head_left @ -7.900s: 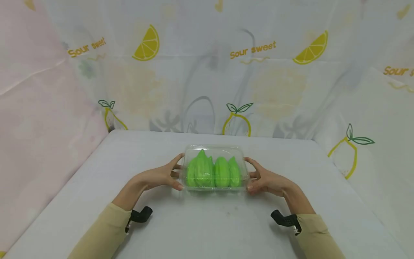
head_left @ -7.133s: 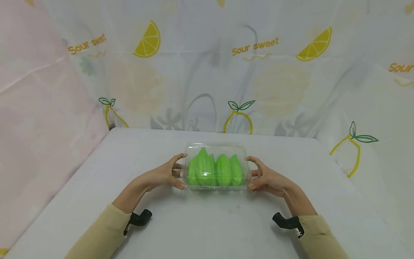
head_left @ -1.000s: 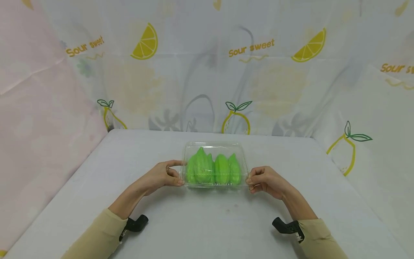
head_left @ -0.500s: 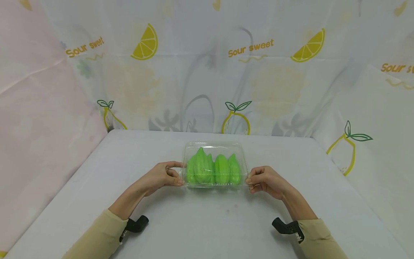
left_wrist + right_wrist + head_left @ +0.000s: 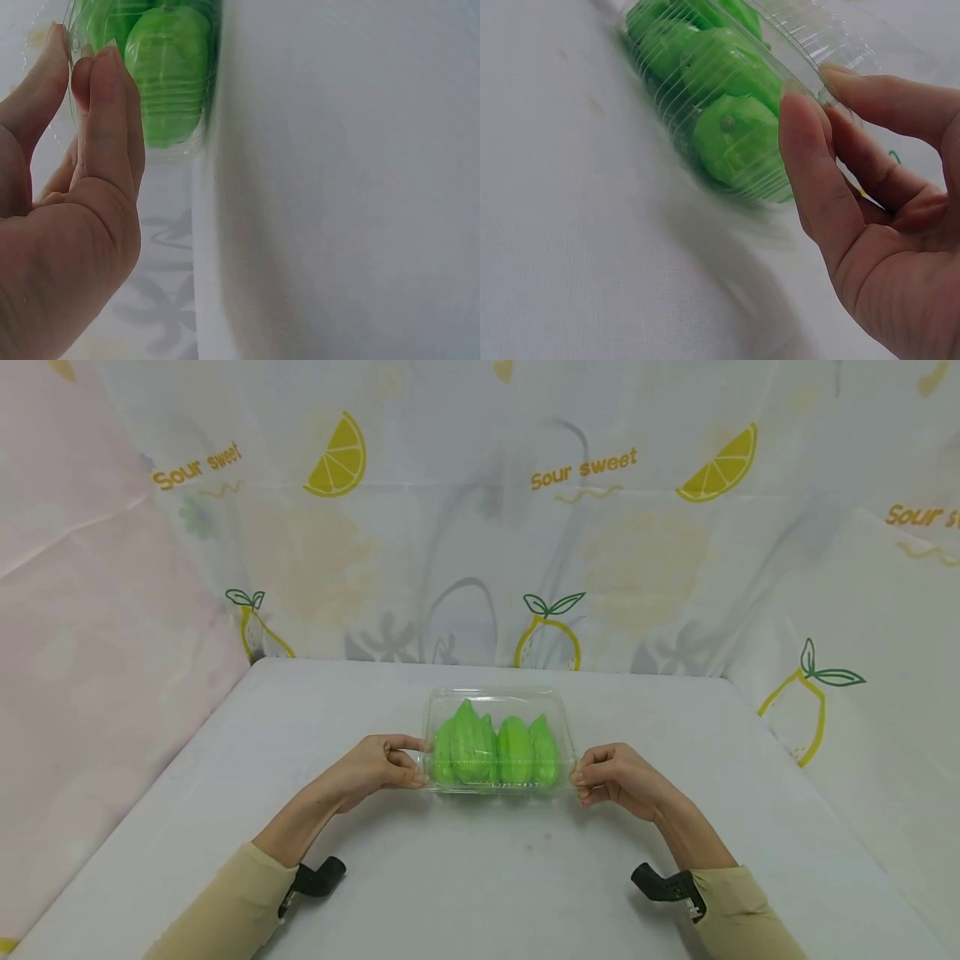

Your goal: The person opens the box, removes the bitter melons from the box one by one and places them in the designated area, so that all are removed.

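Note:
A clear plastic clamshell box (image 5: pixel 496 693) sits on the white table with its lid down. Inside lie several bright green, ribbed, pointed fruits or vegetables (image 5: pixel 470 747). My left hand (image 5: pixel 375 770) pinches the front left corner of the rim, index finger stretched along the box's left side. In the left wrist view, the thumb (image 5: pixel 46 79) and fingertips meet at the clear edge. At the front right corner, my right hand (image 5: pixel 618 779) pinches the rim between thumb and fingers. The right wrist view shows the ribbed box wall (image 5: pixel 676 120) beside those fingertips.
The white-covered table (image 5: pixel 495 877) runs back to a hanging cloth (image 5: pixel 450 527) printed with lemons and lettering. A pinkish cloth (image 5: pixel 97 652) hangs at the left. Black wrist-worn devices (image 5: pixel 318 878) sit at both sleeve cuffs. Small faint spots mark the tabletop.
Earlier both hands spread their fingers along the box's sides; now they pinch its front corners. The box stays in place, and over the last second the hands hold almost still.

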`<action>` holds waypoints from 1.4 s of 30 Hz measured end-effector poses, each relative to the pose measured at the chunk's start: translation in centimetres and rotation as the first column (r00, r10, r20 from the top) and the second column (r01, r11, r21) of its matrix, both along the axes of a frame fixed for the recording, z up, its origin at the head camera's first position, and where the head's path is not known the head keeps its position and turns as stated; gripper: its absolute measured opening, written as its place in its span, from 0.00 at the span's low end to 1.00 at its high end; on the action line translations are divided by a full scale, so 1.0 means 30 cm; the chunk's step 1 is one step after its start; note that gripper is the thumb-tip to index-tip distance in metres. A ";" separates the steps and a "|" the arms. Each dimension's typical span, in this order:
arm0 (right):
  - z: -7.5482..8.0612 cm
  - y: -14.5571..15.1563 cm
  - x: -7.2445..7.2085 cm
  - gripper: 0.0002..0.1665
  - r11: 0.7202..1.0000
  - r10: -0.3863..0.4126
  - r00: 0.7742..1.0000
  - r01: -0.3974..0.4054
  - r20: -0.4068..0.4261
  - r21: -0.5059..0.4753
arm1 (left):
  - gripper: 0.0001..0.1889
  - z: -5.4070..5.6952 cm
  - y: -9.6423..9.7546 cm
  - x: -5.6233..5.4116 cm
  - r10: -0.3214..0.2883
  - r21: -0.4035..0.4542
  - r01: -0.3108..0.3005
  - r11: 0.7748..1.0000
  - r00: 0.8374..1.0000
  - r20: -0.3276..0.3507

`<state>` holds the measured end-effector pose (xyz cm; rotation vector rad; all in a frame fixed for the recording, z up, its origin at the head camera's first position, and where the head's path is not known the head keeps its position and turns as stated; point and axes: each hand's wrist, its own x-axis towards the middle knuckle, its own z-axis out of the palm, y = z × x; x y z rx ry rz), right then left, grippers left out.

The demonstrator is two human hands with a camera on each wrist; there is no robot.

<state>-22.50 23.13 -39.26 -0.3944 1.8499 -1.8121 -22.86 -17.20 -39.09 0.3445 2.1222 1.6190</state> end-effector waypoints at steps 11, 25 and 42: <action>0.008 -0.001 0.003 0.11 1.000 -0.016 1.000 0.016 0.010 0.010 | 0.30 0.003 0.003 0.004 -0.014 0.056 0.013 0.998 1.000 0.017; 0.010 0.008 0.001 0.11 1.000 0.016 1.000 -0.016 -0.001 0.009 | 0.29 0.017 0.002 0.001 -0.045 0.080 0.041 0.996 0.998 0.047; 0.036 0.010 0.003 0.06 0.988 0.080 0.996 -0.074 -0.034 0.136 | 0.27 0.025 -0.010 0.001 -0.060 0.064 0.057 0.996 0.997 0.049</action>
